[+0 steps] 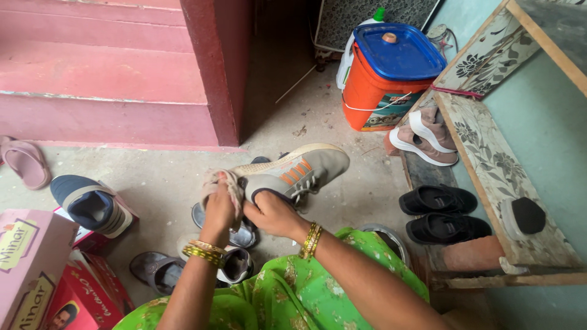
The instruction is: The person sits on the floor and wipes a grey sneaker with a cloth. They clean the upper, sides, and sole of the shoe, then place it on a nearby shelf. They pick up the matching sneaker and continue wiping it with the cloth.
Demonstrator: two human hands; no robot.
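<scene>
my right hand (273, 214) grips the heel end of a grey sneaker (298, 172) with orange side stripes, fingers curled shut around the collar so the thumb side sits on top and the fingertips disappear into or under the opening; i can't quite tell which. the sneaker is held off the floor, its toe pointing away from me and to the right, white laces hanging just past my knuckles. my left hand (220, 205) is closed on a bunched, frayed cloth (223, 182), pinkish-beige, pressed against the heel of the sneaker right beside my right hand, the two hands touching. gold bangles (311, 239) ring both wrists, and my green patterned dress (287, 293) fills the bottom of the view.

under my hands on the concrete floor lie dark sandals (160, 269). to the left sits a navy and beige shoe (92, 205) on a pink shoebox (27, 263), with a pink slipper (25, 162) farther off by the red steps (104, 73). to the right, a low wooden rack (489, 165) holds a pair of black sandals (443, 214) and a pair of tan sneakers (425, 137). an orange tub with a blue lid (391, 76) stands beyond.
</scene>
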